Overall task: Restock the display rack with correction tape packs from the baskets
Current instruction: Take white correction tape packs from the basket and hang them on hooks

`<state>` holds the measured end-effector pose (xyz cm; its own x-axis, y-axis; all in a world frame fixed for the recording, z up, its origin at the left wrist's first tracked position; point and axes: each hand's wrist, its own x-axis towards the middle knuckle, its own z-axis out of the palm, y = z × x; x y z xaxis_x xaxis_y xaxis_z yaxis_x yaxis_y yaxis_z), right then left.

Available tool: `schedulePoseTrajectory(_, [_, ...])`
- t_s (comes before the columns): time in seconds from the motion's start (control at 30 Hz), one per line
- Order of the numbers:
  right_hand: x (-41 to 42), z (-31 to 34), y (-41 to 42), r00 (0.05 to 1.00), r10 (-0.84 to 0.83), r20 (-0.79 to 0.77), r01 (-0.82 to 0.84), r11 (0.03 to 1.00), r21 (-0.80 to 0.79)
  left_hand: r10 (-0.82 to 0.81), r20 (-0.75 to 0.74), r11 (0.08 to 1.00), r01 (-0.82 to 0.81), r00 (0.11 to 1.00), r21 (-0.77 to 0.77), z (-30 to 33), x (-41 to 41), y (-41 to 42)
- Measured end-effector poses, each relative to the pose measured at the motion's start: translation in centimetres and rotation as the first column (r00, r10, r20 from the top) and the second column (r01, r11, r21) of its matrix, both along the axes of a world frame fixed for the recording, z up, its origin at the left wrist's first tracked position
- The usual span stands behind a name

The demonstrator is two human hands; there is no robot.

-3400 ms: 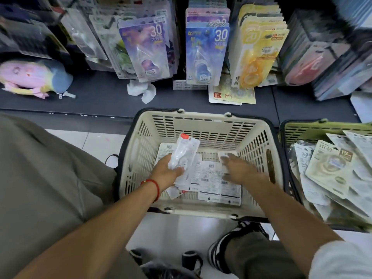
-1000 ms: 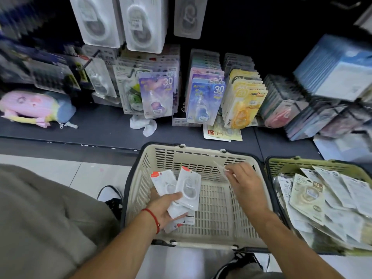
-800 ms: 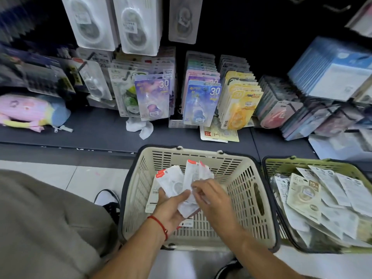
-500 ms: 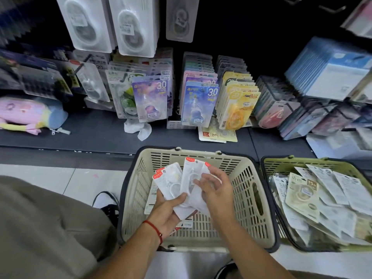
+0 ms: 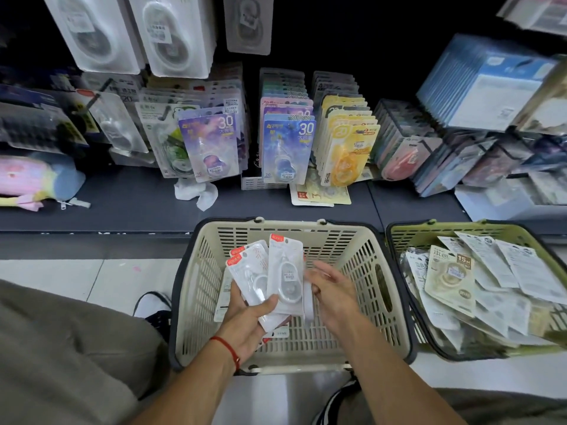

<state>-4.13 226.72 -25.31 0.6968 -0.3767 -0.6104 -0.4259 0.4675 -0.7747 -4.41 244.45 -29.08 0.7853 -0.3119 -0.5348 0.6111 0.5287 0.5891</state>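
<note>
Head view: my left hand (image 5: 245, 317) grips fanned correction tape packs (image 5: 276, 271), light, slick, stiff; best pinched at card edges. My right hand (image 5: 333, 294) hovers, fingers loose.

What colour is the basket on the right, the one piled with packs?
Olive green basket, seen in the head view, beside the beige basket.

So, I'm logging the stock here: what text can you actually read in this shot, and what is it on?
"30": purple hanging blister pack.
"30": blue hanging blister pack.
"20": yellow hanging blister pack, in a circle.
"15M": cream pack in the green plastic basket.
Too small or blurred: red tags on the white packs held by the left hand, barcode labels, and the Chinese print.
</note>
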Motion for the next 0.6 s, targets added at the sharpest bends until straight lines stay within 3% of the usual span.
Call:
schedulePoseTrajectory(0.23, [-0.6, -3.3, -0.4, 0.987, 0.143, -0.074, -0.154, 0.969, -0.19, 0.019, -0.025, 0.98, -0.013, 1.0, 0.2, -0.1, 0.2, 0.2])
schedulePoseTrajectory(0.4, [-0.1, -6.7, -3.8, 0.847, 0.308, -0.434, -0.495, 0.757, -0.428, 0.067, -0.048, 0.929, -0.045, 0.997, 0.368, -0.4, 0.3, 1.7])
schedulePoseTrajectory(0.53, [1.2, -8.1, -4.2, 0.744, 0.5, -0.443, -0.652, 0.686, -0.322, 0.08, -0.027, 0.913, -0.062, 0.996, 0.403, -0.4, 0.5, 2.2])
schedulePoseTrajectory(0.6, [2.3, -9.2, -3.1, 0.668, 0.576, -0.47, -0.739, 0.585, -0.333, 0.08, -0.031, 0.918, -0.062, 0.996, 0.391, -0.2, 0.5, 2.3])
